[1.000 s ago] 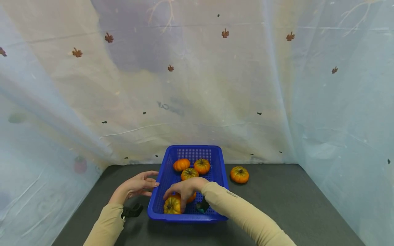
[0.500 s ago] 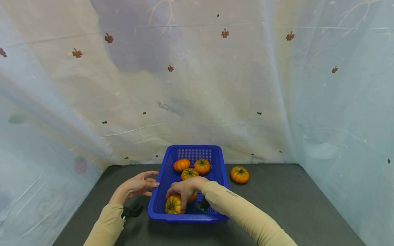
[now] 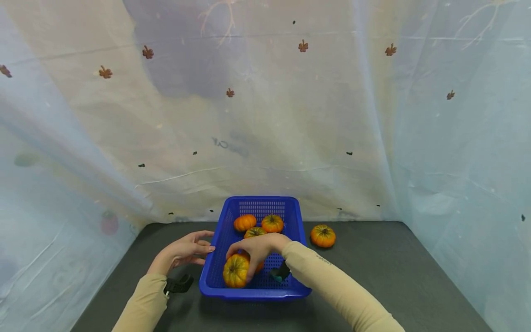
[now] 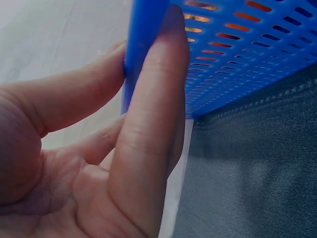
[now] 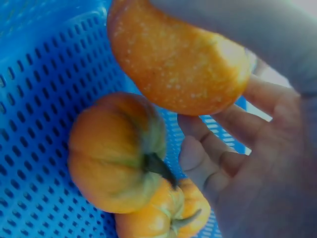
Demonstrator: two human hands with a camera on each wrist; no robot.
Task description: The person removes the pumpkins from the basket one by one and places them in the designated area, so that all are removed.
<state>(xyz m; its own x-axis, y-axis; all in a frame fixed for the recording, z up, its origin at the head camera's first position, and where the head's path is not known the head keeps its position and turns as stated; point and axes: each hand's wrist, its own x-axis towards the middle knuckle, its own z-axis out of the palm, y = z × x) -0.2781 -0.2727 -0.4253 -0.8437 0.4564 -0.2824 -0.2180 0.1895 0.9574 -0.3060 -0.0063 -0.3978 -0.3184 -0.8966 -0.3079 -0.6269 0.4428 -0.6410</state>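
Observation:
My right hand [image 3: 261, 248] grips a small yellow-orange pumpkin [image 3: 235, 272] over the near left part of a blue plastic basket [image 3: 257, 293]. In the right wrist view, the held pumpkin [image 5: 178, 64] shows its pale-speckled orange side above another pumpkin [image 5: 114, 153] lying in the basket. Part of that neighbouring pumpkin [image 3: 260, 267] is hidden by my right hand in the head view. My left hand [image 3: 188, 249] pinches the basket's left rim, the thumb on one side and fingers [image 4: 143, 134] on the outer wall.
Farther back in the basket lie an orange pumpkin [image 3: 244, 222], a green-topped one [image 3: 272, 224] and a partly covered one [image 3: 255, 232]. One more pumpkin [image 3: 323, 236] sits on the dark table [image 3: 373, 267] to the right. Plastic sheeting [image 3: 265, 129] encloses the back and sides.
The right hand has lifted the pumpkin slightly from the basket's floor and shifted a little to the right. The left hand stays on the rim.

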